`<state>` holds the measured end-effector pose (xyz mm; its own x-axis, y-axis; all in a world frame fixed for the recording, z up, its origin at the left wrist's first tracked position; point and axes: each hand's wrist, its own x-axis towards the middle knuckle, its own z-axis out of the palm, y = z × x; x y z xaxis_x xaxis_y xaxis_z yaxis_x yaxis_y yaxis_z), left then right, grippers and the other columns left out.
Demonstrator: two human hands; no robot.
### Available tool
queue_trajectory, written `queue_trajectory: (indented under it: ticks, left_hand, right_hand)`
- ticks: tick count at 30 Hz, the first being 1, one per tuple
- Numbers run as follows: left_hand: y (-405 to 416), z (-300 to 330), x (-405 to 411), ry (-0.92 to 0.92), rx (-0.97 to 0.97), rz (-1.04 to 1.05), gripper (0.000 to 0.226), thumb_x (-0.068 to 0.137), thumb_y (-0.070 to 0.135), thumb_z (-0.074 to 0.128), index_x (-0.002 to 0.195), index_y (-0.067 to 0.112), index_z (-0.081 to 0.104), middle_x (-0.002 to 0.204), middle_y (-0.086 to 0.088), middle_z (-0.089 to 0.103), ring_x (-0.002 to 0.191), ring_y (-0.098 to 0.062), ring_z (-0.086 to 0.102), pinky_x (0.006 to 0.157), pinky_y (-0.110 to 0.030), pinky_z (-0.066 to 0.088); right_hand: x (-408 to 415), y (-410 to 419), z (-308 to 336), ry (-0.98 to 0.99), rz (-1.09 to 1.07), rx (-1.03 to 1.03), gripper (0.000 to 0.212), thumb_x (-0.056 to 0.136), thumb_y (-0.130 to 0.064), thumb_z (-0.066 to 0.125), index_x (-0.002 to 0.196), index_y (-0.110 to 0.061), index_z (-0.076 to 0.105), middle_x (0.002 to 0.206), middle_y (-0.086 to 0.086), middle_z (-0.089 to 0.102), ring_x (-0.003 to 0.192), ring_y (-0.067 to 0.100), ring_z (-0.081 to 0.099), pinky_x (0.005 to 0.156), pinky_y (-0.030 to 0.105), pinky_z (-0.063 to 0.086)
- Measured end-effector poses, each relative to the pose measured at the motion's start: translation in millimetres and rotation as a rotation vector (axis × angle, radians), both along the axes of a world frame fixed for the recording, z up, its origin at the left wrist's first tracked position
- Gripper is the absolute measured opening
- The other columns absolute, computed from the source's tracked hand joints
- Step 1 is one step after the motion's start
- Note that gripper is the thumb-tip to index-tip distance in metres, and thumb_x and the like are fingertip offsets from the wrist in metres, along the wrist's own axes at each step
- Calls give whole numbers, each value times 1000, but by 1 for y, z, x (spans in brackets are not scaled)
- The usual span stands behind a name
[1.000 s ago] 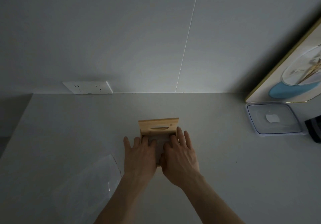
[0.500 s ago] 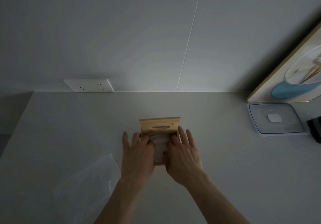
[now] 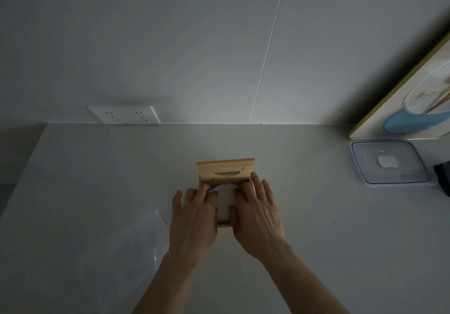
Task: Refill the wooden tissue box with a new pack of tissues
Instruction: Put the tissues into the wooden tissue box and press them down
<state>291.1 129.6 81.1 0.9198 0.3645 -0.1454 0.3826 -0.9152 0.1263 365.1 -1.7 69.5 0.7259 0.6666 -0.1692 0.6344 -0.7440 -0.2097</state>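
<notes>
A pale, matte counter [image 3: 316, 240] carries a small light-wood tissue box [image 3: 222, 224] at its middle, a crumpled clear plastic wrapper [image 3: 126, 252] near-left, and a clear square lidded container [image 3: 389, 165] far right.

Dim, greyish light; perhaps slight softness; wide-angle bending at edges

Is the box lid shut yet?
No, the lid stands raised behind the box while both hands press on the white tissues.

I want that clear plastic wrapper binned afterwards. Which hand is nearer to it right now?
Left. The left hand rests on the wooden tissue box, just right of the clear wrapper. The right hand sits on the box's far side.
</notes>
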Motion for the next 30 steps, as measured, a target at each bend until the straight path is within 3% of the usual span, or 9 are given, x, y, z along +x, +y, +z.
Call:
queue_trajectory:
  ticks: [5, 8, 11, 14, 17, 22, 26, 30]
  left_hand:
    - [-5, 14, -5, -132, -7, 29, 22, 77, 17, 70, 98, 23, 70, 116, 0, 62, 108, -25, 56, 94, -39, 47]
    - [-10, 10, -7, -210, -46, -95, 14, 82, 19, 62, 94, 22, 69, 106, 3, 66, 111, -24, 59, 101, -36, 44]
    - [-11, 1, -6, -154, -39, -151, 31, 86, 25, 44, 104, 21, 69, 111, 2, 71, 120, -23, 60, 117, -46, 33]
    - [-11, 0, -5, -35, -24, -140, 47, 87, 32, 31, 117, 24, 66, 123, 5, 68, 132, -21, 54, 118, -63, 24]
    - [-10, 3, -3, 31, -49, -142, 53, 86, 36, 26, 117, 23, 68, 125, 2, 70, 131, -23, 54, 114, -64, 33]
    - [-6, 3, 2, 97, -52, -183, 49, 80, 41, 35, 106, 23, 73, 115, -1, 75, 116, -24, 65, 99, -57, 48]
    - [-4, 9, 2, 97, 19, -216, 31, 73, 35, 66, 101, 21, 71, 116, -3, 73, 122, -23, 61, 114, -59, 35]
    - [-13, 14, -7, 63, 89, -180, 26, 79, 35, 65, 100, 19, 69, 113, -4, 72, 127, -28, 55, 113, -55, 29]
  right_hand:
    - [-2, -6, 8, -75, -32, 171, 19, 86, -18, 59, 99, -15, 72, 132, 13, 62, 141, 37, 42, 117, 53, 33]
    - [-7, -11, 10, -186, -49, 409, 12, 82, -9, 63, 89, -10, 73, 110, 12, 71, 119, 37, 59, 109, 49, 41]
    - [-13, -11, 8, -164, 71, 372, 19, 85, -14, 63, 100, -15, 74, 107, 4, 73, 120, 31, 60, 115, 43, 35]
    - [-15, -13, 6, -93, 142, 158, 33, 91, -23, 53, 119, -18, 69, 127, -1, 68, 149, 27, 35, 122, 57, 22]
    - [-14, -14, 10, -40, 177, 44, 38, 95, -31, 44, 124, -21, 66, 134, -1, 64, 153, 26, 25, 120, 68, 15]
    - [-8, -13, 21, -23, 217, -55, 49, 92, -39, 29, 123, -21, 63, 129, 6, 63, 141, 25, 39, 119, 72, 5]
    - [-8, -8, 30, -9, 254, -192, 58, 92, -45, 23, 133, -20, 56, 134, 8, 60, 144, 26, 32, 116, 73, -11]
    - [-7, -2, 39, 27, 256, -206, 58, 93, -49, 38, 142, -21, 46, 146, 7, 50, 150, 25, 24, 113, 75, -15]
